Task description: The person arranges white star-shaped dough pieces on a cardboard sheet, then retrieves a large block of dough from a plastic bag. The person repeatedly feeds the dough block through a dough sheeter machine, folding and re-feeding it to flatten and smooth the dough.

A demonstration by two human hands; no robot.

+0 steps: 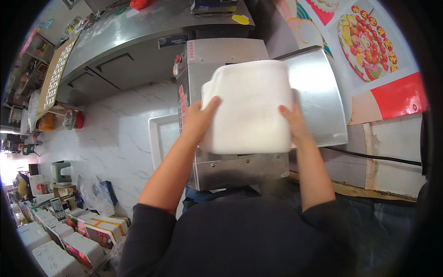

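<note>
A thick, smooth white slab, by its look a folded sheet of dough (249, 108), is held up in front of me, with layered edges at its upper left. My left hand (202, 119) grips its left side, thumb on top. On the opposite side my right hand (295, 122) is closed on its edge, and the fingers of both hands are partly hidden. Beneath the dough stands a stainless steel machine (240, 173), its middle covered from sight. A sloping metal tray (320, 97) adjoins the machine on the right.
On the floor left of the machine lies a white tub (159, 143). A long steel counter (152, 27) runs along the far side. At lower left are several white boxes (85, 247) and a green stool (61, 171). A black cable (374, 156) trails along the right wall.
</note>
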